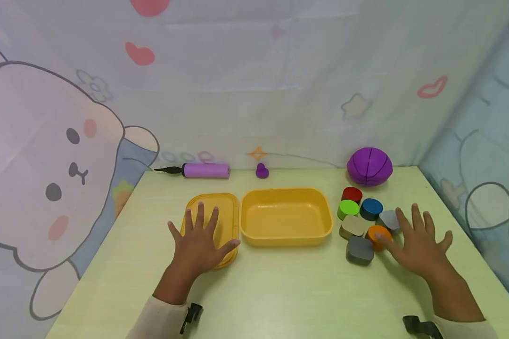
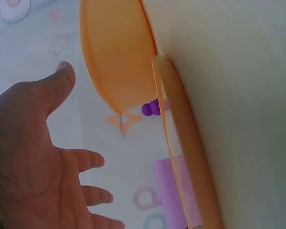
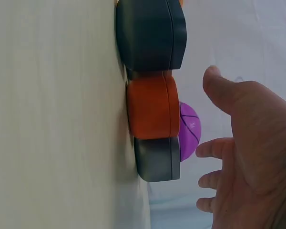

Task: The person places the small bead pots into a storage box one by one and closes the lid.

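My left hand (image 1: 197, 247) hovers with spread fingers over a flat yellow lid (image 1: 226, 216), holding nothing. In the left wrist view, a gap shows between the hand (image 2: 43, 157) and the lid's edge (image 2: 193, 138). Beside the lid stands a yellow rectangular container (image 1: 286, 241). My right hand (image 1: 422, 249), also spread and holding nothing, is above the table beside a cluster of small tins or blocks. Nearest to it are an orange round one (image 1: 372, 234), a light grey one (image 1: 387, 219) and a dark grey one (image 1: 359, 252). The right wrist view shows the hand (image 3: 257, 152) apart from them.
Beige (image 1: 353, 227), green (image 1: 348, 208), blue (image 1: 371, 209) and red (image 1: 351, 194) pieces complete the cluster. Behind it sits a purple ball (image 1: 370, 166). A purple hand pump (image 1: 206, 170) and a small purple knobbed piece (image 1: 261, 171) lie along the back edge, before a printed curtain.
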Motion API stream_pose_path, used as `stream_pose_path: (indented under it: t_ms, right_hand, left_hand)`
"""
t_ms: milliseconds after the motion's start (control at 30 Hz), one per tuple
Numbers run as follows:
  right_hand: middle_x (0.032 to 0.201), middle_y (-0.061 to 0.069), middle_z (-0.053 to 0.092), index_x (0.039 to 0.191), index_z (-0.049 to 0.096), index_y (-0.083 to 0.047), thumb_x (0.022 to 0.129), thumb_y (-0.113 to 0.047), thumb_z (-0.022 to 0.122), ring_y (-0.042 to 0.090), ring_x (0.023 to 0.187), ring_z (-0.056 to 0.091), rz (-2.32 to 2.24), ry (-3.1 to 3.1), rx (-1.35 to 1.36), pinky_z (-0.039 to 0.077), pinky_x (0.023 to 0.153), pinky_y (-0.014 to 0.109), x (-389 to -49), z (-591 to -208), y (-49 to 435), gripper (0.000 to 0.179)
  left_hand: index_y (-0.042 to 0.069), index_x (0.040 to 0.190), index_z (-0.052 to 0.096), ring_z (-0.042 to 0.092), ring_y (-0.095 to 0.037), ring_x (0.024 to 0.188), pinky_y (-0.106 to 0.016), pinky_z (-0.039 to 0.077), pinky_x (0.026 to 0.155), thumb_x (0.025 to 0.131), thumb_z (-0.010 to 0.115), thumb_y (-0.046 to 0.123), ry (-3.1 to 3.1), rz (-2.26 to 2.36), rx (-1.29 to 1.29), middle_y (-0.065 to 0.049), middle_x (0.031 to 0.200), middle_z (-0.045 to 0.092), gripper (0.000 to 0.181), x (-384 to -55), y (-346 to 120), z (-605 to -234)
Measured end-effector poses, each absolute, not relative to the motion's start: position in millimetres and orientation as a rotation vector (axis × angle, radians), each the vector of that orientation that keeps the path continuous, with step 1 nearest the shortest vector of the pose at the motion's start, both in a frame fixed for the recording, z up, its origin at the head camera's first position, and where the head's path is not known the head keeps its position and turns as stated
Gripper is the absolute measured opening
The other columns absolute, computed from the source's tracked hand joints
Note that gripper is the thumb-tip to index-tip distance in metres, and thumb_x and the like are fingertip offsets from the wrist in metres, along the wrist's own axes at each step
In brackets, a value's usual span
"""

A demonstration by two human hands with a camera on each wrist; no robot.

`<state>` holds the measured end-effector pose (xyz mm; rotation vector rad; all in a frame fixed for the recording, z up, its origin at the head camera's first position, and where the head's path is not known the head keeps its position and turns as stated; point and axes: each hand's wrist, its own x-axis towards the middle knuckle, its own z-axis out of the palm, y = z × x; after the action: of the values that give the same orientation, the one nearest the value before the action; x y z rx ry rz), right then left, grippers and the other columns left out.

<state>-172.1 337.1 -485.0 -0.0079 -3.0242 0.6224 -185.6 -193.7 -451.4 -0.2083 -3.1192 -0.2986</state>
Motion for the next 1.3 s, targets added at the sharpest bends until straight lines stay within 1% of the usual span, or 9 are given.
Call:
stream_pose_path:
  t_ms: [367,500,733,900,967,1067,1167,1233,1300]
  right_hand:
    - [0.173,0.043,0.014,0.169,0.029,0.002,0.113,-0.051,0.052,0.076,0.149,0.021,0.843,-2.943,0.109,0.022,0.097,0.098,-199.2,-492.7,358.3,0.080]
    - [0.172,0.045,0.017,0.168,0.029,0.005,0.115,-0.043,0.054,0.077,0.150,0.020,0.960,-2.937,0.185,0.019,0.104,0.100,-207.5,-495.2,364.5,0.076]
    - [0.168,0.047,0.023,0.167,0.030,0.010,0.115,-0.033,0.057,0.073,0.153,0.021,1.153,-2.868,0.226,0.018,0.119,0.088,-205.5,-502.1,371.4,0.072]
    - [0.168,0.045,0.029,0.168,0.033,0.006,0.115,-0.028,0.058,0.072,0.154,0.023,1.196,-2.802,0.282,0.019,0.119,0.088,-206.5,-508.2,375.4,0.067]
    - [0.168,0.044,0.030,0.168,0.035,0.004,0.115,-0.027,0.057,0.069,0.155,0.023,1.210,-2.782,0.302,0.015,0.129,0.080,-207.0,-510.7,377.5,0.065]
    - [0.169,0.041,0.034,0.169,0.037,0.000,0.116,-0.024,0.056,0.048,0.167,0.022,1.209,-2.754,0.340,0.011,0.140,0.045,-205.6,-516.2,381.2,0.061]
    - [0.170,0.037,0.035,0.169,0.038,-0.005,0.116,-0.022,0.056,0.008,0.168,0.020,1.206,-2.744,0.363,0.009,0.130,0.018,-203.2,-522.0,383.8,0.060]
    - [0.174,0.033,0.033,0.171,0.036,-0.007,0.116,-0.022,0.057,-0.008,0.161,0.019,1.210,-2.748,0.364,0.009,0.130,0.018,-202.0,-525.3,384.8,0.061]
    - [0.175,0.031,0.031,0.171,0.036,-0.009,0.115,-0.022,0.057,-0.007,0.162,0.018,1.228,-2.753,0.357,0.009,0.134,0.027,-201.1,-526.7,385.1,0.061]
  left_hand:
    - [0.023,0.177,0.019,0.004,-0.050,0.170,-0.089,-0.005,0.124,0.097,0.062,0.077,-3.137,-0.552,-0.498,-0.015,0.186,0.001,0.106,-209.9,-173.2,-435.9]
    - [0.024,0.177,0.018,0.008,-0.049,0.171,-0.088,-0.003,0.124,0.098,0.063,0.074,-3.116,-0.647,-0.561,-0.013,0.186,0.001,0.104,-218.3,-171.5,-442.3]
    - [0.022,0.177,0.019,0.005,-0.046,0.172,-0.089,0.002,0.124,0.101,0.066,0.065,-3.021,-0.926,-0.694,-0.008,0.187,0.001,0.099,-230.6,-177.2,-460.1]
    - [0.019,0.177,0.022,0.008,-0.048,0.171,-0.090,0.002,0.123,0.102,0.067,0.062,-2.947,-1.029,-0.767,-0.005,0.187,0.006,0.097,-237.6,-181.9,-466.2]
    - [0.020,0.177,0.021,0.007,-0.048,0.171,-0.089,0.000,0.124,0.102,0.067,0.062,-2.949,-1.064,-0.775,-0.003,0.187,0.006,0.098,-240.2,-181.6,-470.8]
    - [0.022,0.177,0.017,0.004,-0.047,0.172,-0.088,-0.004,0.124,0.102,0.068,0.062,-2.974,-1.106,-0.772,0.001,0.187,0.004,0.099,-241.2,-179.9,-477.1]
    - [0.023,0.178,0.015,0.002,-0.045,0.172,-0.087,-0.006,0.124,0.102,0.067,0.065,-3.002,-1.104,-0.761,0.005,0.186,0.003,0.101,-239.9,-178.7,-480.2]
    - [0.023,0.178,0.014,0.002,-0.044,0.172,-0.087,-0.006,0.125,0.102,0.066,0.065,-3.013,-1.088,-0.754,0.007,0.186,0.002,0.101,-238.6,-178.7,-480.3]
    - [0.024,0.178,0.014,0.003,-0.043,0.173,-0.087,-0.006,0.125,0.102,0.066,0.066,-3.018,-1.079,-0.744,0.008,0.186,0.002,0.101,-238.1,-178.6,-480.2]
